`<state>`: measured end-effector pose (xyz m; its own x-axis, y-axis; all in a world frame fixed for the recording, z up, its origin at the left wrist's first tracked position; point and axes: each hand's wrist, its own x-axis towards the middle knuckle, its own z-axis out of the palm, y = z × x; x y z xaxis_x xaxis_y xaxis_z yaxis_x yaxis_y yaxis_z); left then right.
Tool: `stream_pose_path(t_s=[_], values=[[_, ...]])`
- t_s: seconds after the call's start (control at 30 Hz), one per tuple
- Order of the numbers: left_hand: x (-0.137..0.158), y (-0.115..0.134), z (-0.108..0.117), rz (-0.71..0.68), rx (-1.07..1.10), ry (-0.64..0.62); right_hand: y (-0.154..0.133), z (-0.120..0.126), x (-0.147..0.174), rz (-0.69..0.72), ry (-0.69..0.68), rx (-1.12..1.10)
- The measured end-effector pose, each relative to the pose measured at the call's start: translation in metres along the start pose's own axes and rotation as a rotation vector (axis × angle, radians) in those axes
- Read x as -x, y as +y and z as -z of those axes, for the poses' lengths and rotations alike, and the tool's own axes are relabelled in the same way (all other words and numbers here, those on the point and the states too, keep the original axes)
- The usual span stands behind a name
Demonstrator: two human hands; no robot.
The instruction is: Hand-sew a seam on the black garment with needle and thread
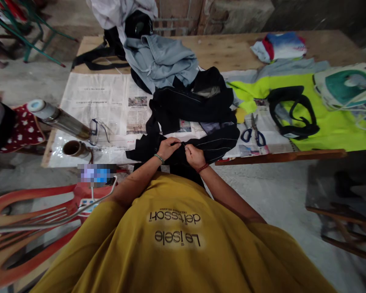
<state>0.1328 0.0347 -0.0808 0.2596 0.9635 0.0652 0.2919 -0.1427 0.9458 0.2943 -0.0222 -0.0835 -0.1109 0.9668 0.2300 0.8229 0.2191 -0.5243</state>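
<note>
A black garment (222,140) with thin pale seam lines lies at the table's near edge, directly in front of my body. My left hand (168,149) is closed on its fabric, thumb and fingertips pinched together. Close beside it, my right hand (195,156) also pinches the black cloth, its fingers curled in. The fingertips of both hands nearly meet. Whether a thread or other small item is between them is too small to make out. More black clothing (189,103) is heaped just behind, and a grey hooded garment (163,59) lies beyond that.
Scissors (253,132) lie right of the black garment, near a black strap loop (293,112). An iron (347,83) rests on yellow-green cloth (326,130). Left are eyeglasses (94,130), a steel flask (62,120) and a brown cup (76,149). A red plastic chair (55,193) stands lower left.
</note>
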Motion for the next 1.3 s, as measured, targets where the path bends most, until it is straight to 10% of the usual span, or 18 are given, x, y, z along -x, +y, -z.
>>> stream_pose_path(t_s=[0.77,1.3], values=[[-0.002,-0.009,-0.001,-0.119,0.013,-0.081,-0.001,-0.016,0.0,-0.025,0.045,0.134],[0.004,-0.017,0.001,-0.345,-0.075,0.087,-0.002,-0.013,0.0,-0.078,0.074,0.096]])
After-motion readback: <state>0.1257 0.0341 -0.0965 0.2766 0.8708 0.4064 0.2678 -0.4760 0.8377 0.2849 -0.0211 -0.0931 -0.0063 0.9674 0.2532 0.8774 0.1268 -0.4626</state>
